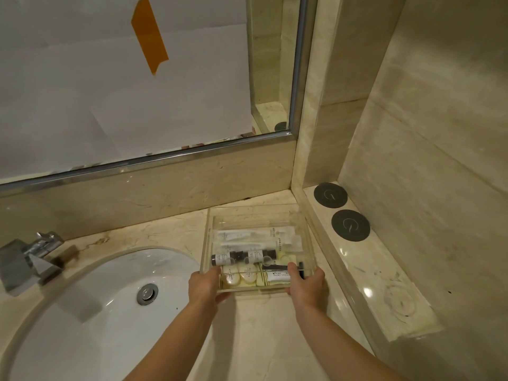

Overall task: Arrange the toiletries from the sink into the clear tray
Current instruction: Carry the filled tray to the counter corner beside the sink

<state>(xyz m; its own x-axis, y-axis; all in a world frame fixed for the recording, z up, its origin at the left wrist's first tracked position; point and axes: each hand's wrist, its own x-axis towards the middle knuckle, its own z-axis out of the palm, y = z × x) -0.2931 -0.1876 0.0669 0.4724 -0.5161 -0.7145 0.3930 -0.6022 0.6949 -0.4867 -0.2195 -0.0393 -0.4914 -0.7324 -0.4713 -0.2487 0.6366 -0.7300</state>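
Note:
The clear tray (248,215) stands on the marble counter to the right of the sink (90,306), near the back corner. Inside lie white sachets (253,235) at the back, two small dark-capped bottles (243,257) in the middle, and round pale soaps (239,277) beside a white tube (277,276) at the front. My left hand (206,284) grips the tray's front left corner. My right hand (306,283) grips its front right corner, thumb over the rim. The sink basin holds no toiletries.
A chrome tap (33,254) stands at the sink's left rear. Two round dark coasters (341,210) lie on the raised ledge right of the tray. A mirror covered with white paper and orange tape (149,34) rises behind the counter. A marble wall closes the right side.

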